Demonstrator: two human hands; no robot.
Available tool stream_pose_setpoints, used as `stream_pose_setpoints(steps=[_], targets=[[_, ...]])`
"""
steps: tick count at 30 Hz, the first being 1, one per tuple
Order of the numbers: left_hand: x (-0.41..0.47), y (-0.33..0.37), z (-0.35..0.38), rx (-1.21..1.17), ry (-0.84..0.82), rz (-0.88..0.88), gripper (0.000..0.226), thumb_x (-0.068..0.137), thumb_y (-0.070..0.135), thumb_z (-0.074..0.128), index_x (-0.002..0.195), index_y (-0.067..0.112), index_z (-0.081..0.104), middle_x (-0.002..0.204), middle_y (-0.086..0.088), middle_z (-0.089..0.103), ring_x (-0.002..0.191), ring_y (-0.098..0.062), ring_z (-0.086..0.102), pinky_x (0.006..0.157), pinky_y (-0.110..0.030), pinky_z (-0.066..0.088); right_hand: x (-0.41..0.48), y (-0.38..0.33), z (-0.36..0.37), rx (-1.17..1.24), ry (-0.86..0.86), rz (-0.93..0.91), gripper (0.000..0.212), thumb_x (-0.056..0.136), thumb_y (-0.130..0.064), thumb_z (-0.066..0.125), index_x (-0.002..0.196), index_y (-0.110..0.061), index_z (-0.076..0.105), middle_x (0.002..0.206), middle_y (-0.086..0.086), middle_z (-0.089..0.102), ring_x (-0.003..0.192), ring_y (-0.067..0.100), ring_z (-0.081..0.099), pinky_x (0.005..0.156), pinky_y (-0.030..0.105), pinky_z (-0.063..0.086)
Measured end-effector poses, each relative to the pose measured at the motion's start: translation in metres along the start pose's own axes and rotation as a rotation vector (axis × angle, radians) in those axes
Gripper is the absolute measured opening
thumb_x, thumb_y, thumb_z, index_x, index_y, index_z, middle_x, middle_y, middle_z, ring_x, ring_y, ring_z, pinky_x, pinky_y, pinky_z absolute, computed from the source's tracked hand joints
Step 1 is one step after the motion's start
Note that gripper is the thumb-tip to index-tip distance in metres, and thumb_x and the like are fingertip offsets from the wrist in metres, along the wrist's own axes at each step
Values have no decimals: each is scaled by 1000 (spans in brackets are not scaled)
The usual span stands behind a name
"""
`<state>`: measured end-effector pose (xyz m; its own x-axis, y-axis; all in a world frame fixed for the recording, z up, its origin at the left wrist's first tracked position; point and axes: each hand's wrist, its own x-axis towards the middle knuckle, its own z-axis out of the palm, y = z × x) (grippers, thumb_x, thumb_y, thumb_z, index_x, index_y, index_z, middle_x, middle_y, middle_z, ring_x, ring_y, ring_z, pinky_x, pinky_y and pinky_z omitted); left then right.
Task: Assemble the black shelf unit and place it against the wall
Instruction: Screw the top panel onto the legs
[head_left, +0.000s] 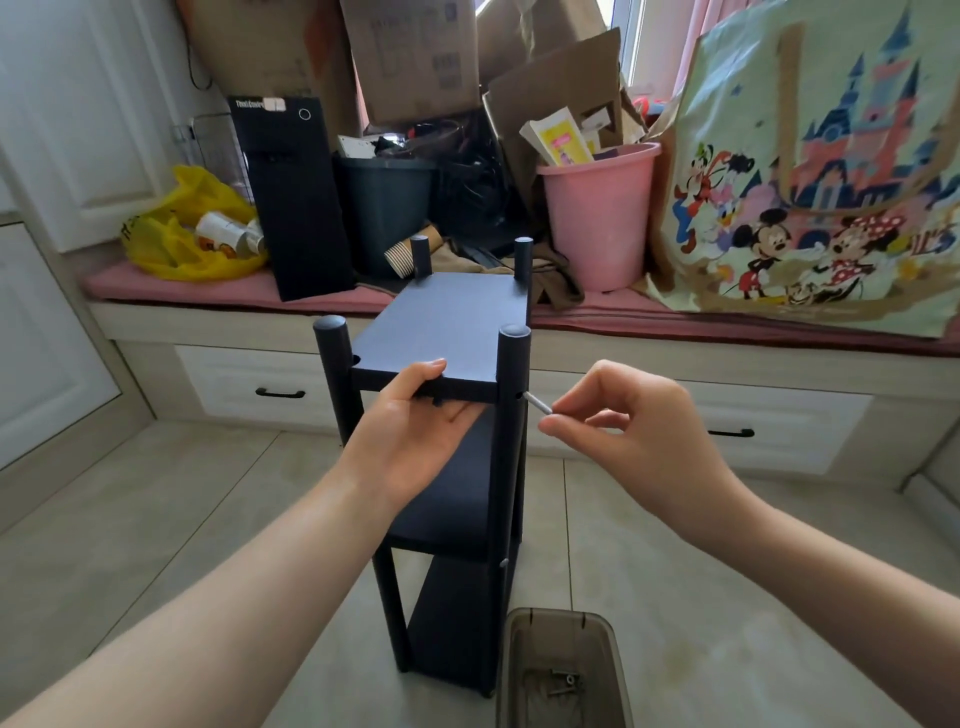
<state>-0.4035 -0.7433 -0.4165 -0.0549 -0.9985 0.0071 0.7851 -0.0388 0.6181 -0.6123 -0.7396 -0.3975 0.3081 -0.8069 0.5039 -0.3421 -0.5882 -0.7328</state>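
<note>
1. Forearms come in from the two lower corners of the frame. The left hand (410, 415) grips the front edge of the top board (452, 322), thumb on its upper face and fingers underneath.
2. Pinched between thumb and forefinger of the right hand (623, 415) is a silver bolt (537, 404). Its tip sits at a small hole in the near right post (511, 364), level with the top board.
3. Centre frame, the black shelf unit (457, 519) stands upright on the tiled floor (156, 519). It is in front of a drawer-fronted window bench (779, 358), not yet against a wall.
4. Progress, as I judge it, is late assembly. Four posts are up and three boards sit between them. A fastener head (503, 563) already shows lower on the near right post.
5. Left to do, I judge: drive this bolt home and fasten the other top corners. The near left corner shows an open notch beside its post. Then the unit goes to the wall.
6. At the bottom edge, just beside the unit's foot, a smoky plastic tub (519, 623) holds a few spare screws (563, 680).
7. Behind, the bench carries:
   - a pink bucket (597, 223)
   - a cartoon-print bag (831, 182)
   - a black computer tower (291, 197)
   - a yellow plastic bag (182, 234)
   - cardboard boxes (415, 52)
</note>
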Motion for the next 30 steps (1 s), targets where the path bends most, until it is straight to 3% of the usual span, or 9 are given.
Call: stream_pose_setpoints(steps=[3, 9, 14, 25, 30], targets=[[1, 2, 3, -1, -2, 23, 54, 93, 8, 55, 145, 1, 42, 138, -18, 61, 122, -34, 63, 103, -44, 51, 1, 0, 4, 11, 2, 0, 14, 78, -15, 81, 76, -19, 68, 76, -13, 70, 73, 8, 68, 72, 19, 55], [2, 3, 6, -26, 9, 20, 54, 94, 8, 55, 146, -1, 42, 139, -19, 60, 123, -34, 63, 104, -44, 50, 5, -1, 6, -8, 32, -17, 14, 78, -17, 82, 77, -18, 68, 73, -11, 70, 72, 7, 68, 70, 18, 55], [1, 3, 6, -21, 14, 30, 56, 94, 9, 55, 147, 1, 41, 134, -18, 64, 120, -33, 65, 101, -43, 53, 3, 0, 9, -52, 18, -18, 14, 78, -20, 82, 76, -21, 68, 72, -14, 70, 73, 7, 68, 75, 27, 57], [1, -1, 2, -41, 17, 20, 44, 91, 9, 58, 133, 3, 49, 120, -16, 70, 116, -33, 67, 97, -42, 56, 2, 2, 8, -71, 22, -16, 15, 77, -19, 82, 75, -23, 68, 73, -16, 70, 72, 8, 69, 75, 34, 58], [1, -1, -1, -19, -6, 15, 42, 90, 8, 58, 131, 3, 49, 127, -17, 67, 121, -34, 65, 100, -43, 53, 2, 3, 7, -76, 26, -6, 15, 77, -19, 82, 75, -22, 68, 74, -16, 70, 72, 7, 68, 74, 32, 58]])
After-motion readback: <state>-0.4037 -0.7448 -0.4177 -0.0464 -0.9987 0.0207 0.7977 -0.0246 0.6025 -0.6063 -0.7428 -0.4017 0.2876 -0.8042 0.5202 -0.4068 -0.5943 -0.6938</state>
